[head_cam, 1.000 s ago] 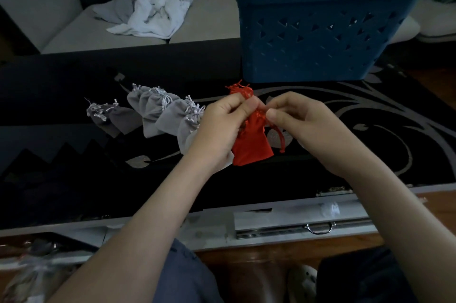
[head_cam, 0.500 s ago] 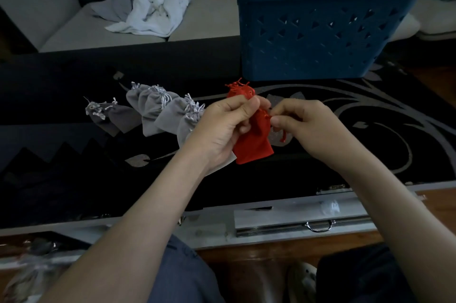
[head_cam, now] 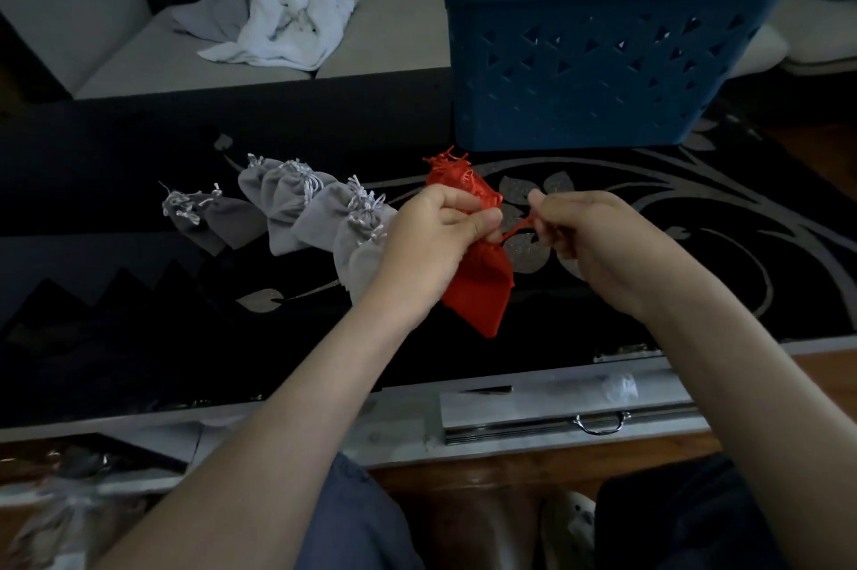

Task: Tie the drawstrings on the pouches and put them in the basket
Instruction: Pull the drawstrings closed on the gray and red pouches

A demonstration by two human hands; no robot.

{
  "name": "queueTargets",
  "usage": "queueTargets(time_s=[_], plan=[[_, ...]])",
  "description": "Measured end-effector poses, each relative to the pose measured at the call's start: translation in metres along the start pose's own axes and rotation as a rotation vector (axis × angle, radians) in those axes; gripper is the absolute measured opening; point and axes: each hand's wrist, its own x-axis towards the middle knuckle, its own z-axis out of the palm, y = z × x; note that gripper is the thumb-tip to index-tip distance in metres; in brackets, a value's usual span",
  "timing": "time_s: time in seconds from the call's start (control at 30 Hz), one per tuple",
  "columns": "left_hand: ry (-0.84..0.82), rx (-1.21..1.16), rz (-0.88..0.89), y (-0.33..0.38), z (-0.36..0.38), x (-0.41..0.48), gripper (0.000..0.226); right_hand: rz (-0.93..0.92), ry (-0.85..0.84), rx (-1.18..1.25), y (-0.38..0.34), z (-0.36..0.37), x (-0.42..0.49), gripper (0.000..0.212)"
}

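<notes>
The soft red cloth pouch (head_cam: pixel 480 286) hangs over the glossy black table (head_cam: pixel 116 180), its gathered neck clenched in the left hand (head_cam: pixel 426 245). The right hand (head_cam: pixel 598 240) pinches its thin red drawstring (head_cam: pixel 517 228), drawn taut between the two hands. Soft grey pouches (head_cam: pixel 297 207) lie in a row just to the left. Behind stands the blue plastic basket (head_cam: pixel 589 59), its wall pierced with triangles.

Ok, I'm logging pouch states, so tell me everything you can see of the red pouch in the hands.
The red pouch is small, of soft matte cloth, its body hanging tilted below the hands over the dark table. The left hand grips its neck; the right hand pinches its red drawstring, stretched to the right. Red cloth with frayed cord ends shows beyond the left hand; whether its top or another pouch is unclear.
</notes>
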Motion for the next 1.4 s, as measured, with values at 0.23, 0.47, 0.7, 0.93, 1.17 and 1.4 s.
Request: queueTargets(time_s=[0.23, 0.47, 0.7, 0.93, 1.17, 1.4], plan=[[0.029, 0.07, 0.071, -0.003, 0.002, 0.001, 0.014, -0.255, -0.073, 0.045, -0.001, 0.014, -0.011, 0.021], [0.018, 0.165, 0.142, -0.001, -0.001, 0.001, 0.022, -0.407, 0.002, -0.084, 0.001, 0.027, -0.011, 0.024], [-0.062, 0.358, 0.182, -0.001, -0.005, -0.001, 0.022, -0.341, 0.095, -0.144, 0.009, 0.031, -0.002, 0.035], [-0.024, 0.43, 0.211, 0.002, -0.002, -0.008, 0.011, -0.309, 0.088, -0.222, 0.007, 0.03, -0.002, 0.021], [0.012, 0.328, 0.161, -0.003, 0.001, 0.0, 0.024, -0.281, 0.209, -0.27, 0.007, 0.031, -0.003, 0.018], [-0.009, 0.27, 0.159, -0.003, 0.001, 0.003, 0.017, -0.224, 0.156, -0.222, 0.002, 0.022, 0.001, 0.014]])
